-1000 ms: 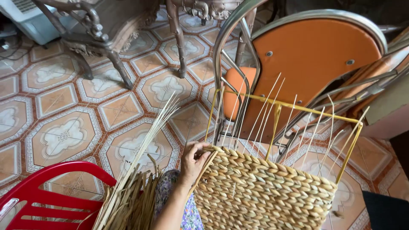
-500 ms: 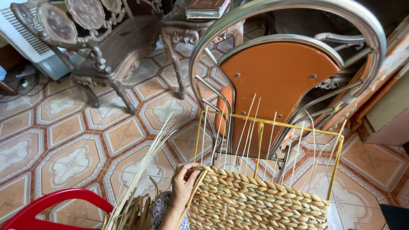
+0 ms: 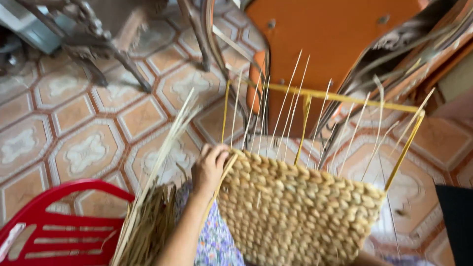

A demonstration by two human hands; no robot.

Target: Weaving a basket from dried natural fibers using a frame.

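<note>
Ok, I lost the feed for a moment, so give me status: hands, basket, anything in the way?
Left hand grips woven basket at its top left corner. Right hand out of view. Yellow frame and thin stakes above the weave. Orange chair close behind.

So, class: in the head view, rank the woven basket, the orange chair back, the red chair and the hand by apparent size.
1. Basket
2. Orange chair back, nearly alike, both cropped
3. Red chair, cropped
4. Hand

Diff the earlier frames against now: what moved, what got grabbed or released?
Mostly the camera moved: the view closed in and dipped, so the orange chair fills the top. The left hand stayed on the upper left corner of the woven basket, fingers curled over the rim by the yellow wire frame. Nothing grabbed or released. The reed bundle and red plastic chair are unchanged. No right hand in view.
</note>
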